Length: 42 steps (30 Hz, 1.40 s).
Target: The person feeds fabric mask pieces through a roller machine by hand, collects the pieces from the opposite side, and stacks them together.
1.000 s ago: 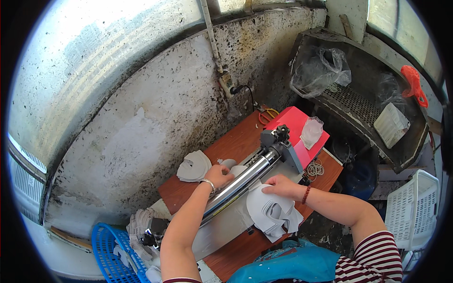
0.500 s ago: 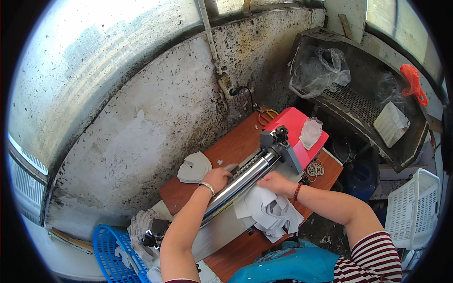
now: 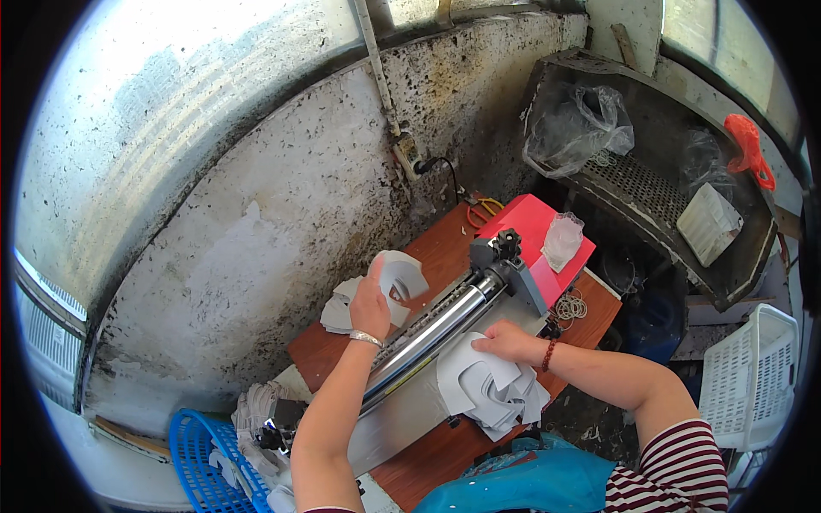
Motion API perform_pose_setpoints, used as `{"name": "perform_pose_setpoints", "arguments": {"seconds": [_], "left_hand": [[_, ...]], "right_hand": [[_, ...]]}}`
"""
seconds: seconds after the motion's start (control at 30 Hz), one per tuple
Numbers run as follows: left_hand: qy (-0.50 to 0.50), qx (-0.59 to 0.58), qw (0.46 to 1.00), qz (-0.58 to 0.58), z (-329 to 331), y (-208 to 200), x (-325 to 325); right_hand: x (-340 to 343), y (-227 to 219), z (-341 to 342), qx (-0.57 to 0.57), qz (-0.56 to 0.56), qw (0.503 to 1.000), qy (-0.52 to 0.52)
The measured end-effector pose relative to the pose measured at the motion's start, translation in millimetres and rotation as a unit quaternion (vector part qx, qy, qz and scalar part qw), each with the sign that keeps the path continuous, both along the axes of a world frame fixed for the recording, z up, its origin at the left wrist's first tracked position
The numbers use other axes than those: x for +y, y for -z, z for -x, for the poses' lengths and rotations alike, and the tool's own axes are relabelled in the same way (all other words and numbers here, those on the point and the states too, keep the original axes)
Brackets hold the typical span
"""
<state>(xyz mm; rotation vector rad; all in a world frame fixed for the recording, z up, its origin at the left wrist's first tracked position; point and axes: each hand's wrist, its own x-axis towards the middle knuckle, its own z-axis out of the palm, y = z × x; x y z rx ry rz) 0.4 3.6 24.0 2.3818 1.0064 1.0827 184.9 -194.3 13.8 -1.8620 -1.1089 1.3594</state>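
Observation:
On the far side of a roller machine with a shiny metal cylinder (image 3: pixel 432 332), my left hand (image 3: pixel 369 303) is closed on a curved white sheet piece (image 3: pixel 402 278), raised off the table. Below and left of it lies a stack of similar curved white pieces (image 3: pixel 335 312). My right hand (image 3: pixel 510 344), on the near side of the cylinder, pinches the upper edge of a white cut sheet (image 3: pixel 457 376). That sheet rests over a loose heap of white pieces (image 3: pixel 509 410) on the machine's near plate.
The machine's red side cover (image 3: pixel 526 218) carries a crumpled clear bag (image 3: pixel 564 241). Orange-handled scissors (image 3: pixel 486 208) lie behind it on the brown table (image 3: pixel 440 242). A blue basket (image 3: pixel 201 462) stands lower left, a white crate (image 3: pixel 747 376) at right. A stained wall borders the far side.
My left hand has lifted from beside the cylinder, up and left, with a curved white piece. My right hand has moved slightly right and nearer, and the sheet by it lies more spread out.

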Motion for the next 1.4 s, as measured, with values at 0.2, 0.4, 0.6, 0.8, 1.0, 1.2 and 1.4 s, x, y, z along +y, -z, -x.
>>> {"name": "perform_pose_setpoints", "arguments": {"seconds": [0.2,0.4,0.6,0.8,1.0,1.2,1.4], "left_hand": [[0.131,0.311,0.936,0.099,6.7,9.6,-5.9],[0.116,0.270,0.915,0.276,5.5,37.1,11.0],[-0.049,0.028,0.981,0.183,3.6,20.1,13.1],[0.086,0.214,0.973,0.031,10.2,4.7,-9.8],[0.088,0.254,0.902,0.339,1.7,26.8,-3.2],[-0.011,0.082,0.967,0.240,5.5,34.0,14.1],[-0.029,-0.043,0.999,0.015,-3.2,-8.7,-10.0]], "right_hand": [[20.5,8.0,6.3,0.002,-0.028,0.999,0.026],[-0.1,2.3,2.0,0.063,-0.073,0.995,-0.013],[-5.3,13.3,-2.1,0.090,-0.008,0.996,0.025],[16.1,7.2,5.8,-0.055,-0.051,0.997,0.004],[7.2,-6.0,6.6,-0.027,-0.074,0.997,-0.006],[-7.5,7.8,0.0,0.067,-0.038,0.997,-0.010],[7.2,0.0,3.1,-0.013,-0.003,1.000,0.015]]}}
